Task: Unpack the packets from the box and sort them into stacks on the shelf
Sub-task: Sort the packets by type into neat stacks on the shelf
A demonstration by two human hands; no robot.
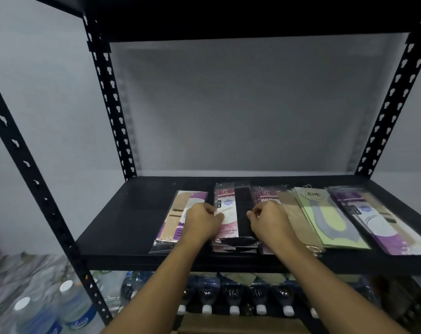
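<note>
Both of our hands are curling closed on the pink-and-black stack (233, 218) of packets in the middle of the black shelf (122, 213). We are pressing our left hand (202, 222) against the stack's left edge, fingers folded in, and our right hand (268, 219) against its right edge, thumb and fingers pinched at the black side of the top packet. We cannot tell how many packets each hand is actually gripping, as the knuckles are hiding the contact.

We are seeing five groups of packets lying flat in a row on the shelf, long sides running front to back. Just left of our left hand, a beige-and-purple packet (178, 218) is lying slightly tilted, its near end reaching the shelf's front edge. Just right of our right hand, a beige stack (293, 213) with a pink header is sitting partly under a pale green packet (325, 218) that is overlapping it at an angle. Farthest right, a purple-and-white packet (378, 220) is slanting toward the shelf's right corner.

We are looking past our forearms at the tier below, where dark bottles (233, 295) with white caps are lying in a row, caps toward us. To the lower left, outside the black upright, clear water bottles (72, 307) are standing close together.
</note>
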